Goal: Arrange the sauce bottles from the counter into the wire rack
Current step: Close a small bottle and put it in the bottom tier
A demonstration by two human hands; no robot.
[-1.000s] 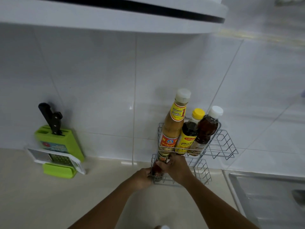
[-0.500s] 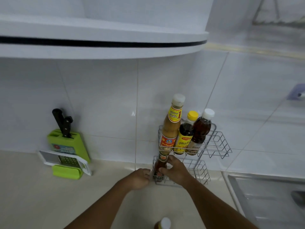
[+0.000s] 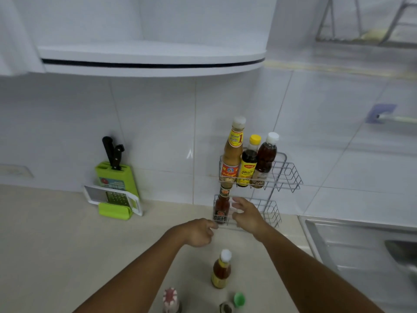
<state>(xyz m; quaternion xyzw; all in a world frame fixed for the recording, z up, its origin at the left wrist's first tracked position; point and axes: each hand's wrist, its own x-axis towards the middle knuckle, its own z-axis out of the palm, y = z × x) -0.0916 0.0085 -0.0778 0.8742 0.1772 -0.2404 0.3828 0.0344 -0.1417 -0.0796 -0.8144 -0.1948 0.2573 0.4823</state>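
A two-tier wire rack (image 3: 285,175) hangs in the wall corner. Its upper tier holds a tall tan sauce bottle (image 3: 232,154), a yellow-capped dark bottle (image 3: 248,163) and a white-capped brown bottle (image 3: 265,159). A small dark red bottle (image 3: 222,206) stands upright at the left of the lower tier. My right hand (image 3: 247,214) hovers just right of it, fingers apart, not holding it. My left hand (image 3: 198,231) is loosely curled below the rack's left corner, holding nothing. On the counter stand an orange sauce bottle (image 3: 221,268), a pink-capped bottle (image 3: 170,300) and a green-capped one (image 3: 238,299).
A green knife block (image 3: 117,177) with a white grater (image 3: 112,196) sits at the back left of the beige counter (image 3: 56,233). A steel sink (image 3: 361,247) lies at the right. A white range hood (image 3: 153,59) overhangs above.
My right hand has let go of the small dark red bottle, which now stands in the lower tier, and both hands have drawn back. The view has tilted down, revealing bottles on the counter.
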